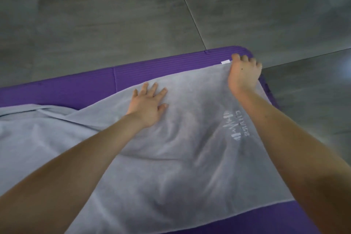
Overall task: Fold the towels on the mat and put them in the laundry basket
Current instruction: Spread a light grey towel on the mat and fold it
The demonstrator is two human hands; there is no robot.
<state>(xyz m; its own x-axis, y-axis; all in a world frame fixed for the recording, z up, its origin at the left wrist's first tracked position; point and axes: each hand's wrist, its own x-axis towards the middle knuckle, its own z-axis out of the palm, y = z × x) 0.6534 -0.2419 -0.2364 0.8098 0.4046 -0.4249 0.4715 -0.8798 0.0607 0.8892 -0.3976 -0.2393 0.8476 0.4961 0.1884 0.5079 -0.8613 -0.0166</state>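
A large grey towel (180, 157) with a white logo lies spread and wrinkled over the purple mat (152, 66). My left hand (147, 105) presses flat on the towel near its far edge, fingers spread. My right hand (244, 74) grips the towel's far right corner next to a small white tag, fingers curled over the edge at the mat's corner. The towel's left part is bunched into a fold. No laundry basket is in view.
Dark grey floor tiles (114, 15) surround the mat on the far side and to the right. A strip of purple mat shows at the lower right below the towel's near edge.
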